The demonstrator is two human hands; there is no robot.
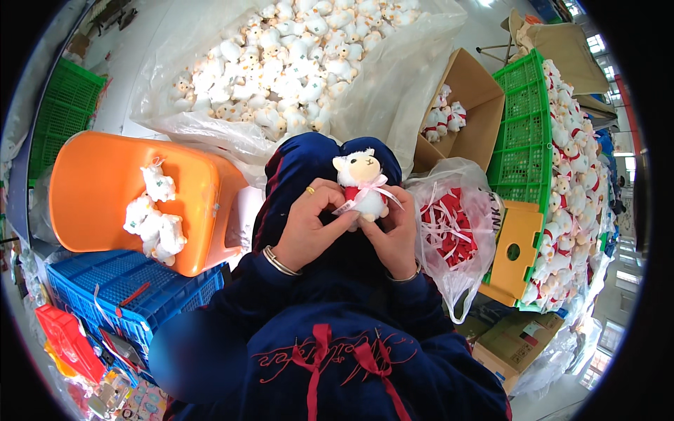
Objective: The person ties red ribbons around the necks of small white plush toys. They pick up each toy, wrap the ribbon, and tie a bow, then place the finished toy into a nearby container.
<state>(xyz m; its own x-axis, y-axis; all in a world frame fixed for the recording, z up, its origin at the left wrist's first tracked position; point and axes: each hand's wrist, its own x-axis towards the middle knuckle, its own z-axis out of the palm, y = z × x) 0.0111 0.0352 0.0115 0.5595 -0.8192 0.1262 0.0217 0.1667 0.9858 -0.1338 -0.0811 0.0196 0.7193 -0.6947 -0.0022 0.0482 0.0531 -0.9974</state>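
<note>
Between my two hands, above my lap, is a small white plush sheep (372, 203) with a cream face turned upward. It wears a red garment with a pale pink ribbon bow (370, 186) at the neck. My left hand (317, 219) grips the toy's lower left side, thumb pressed near its base. On the other side my right hand (394, 235) holds the body, its thumb low and its fingers by the ribbon's end. Close to my right hand, a clear plastic bag (460, 281) holds red pieces with pink ribbons (449, 224).
A large clear sack (168, 116) full of white plush toys lies ahead. To the left, an orange chair (91, 189) carries several toys, beside a blue crate (119, 274). On the right stand a cardboard box (484, 91) with dressed toys and a green crate (523, 126) heaped with more.
</note>
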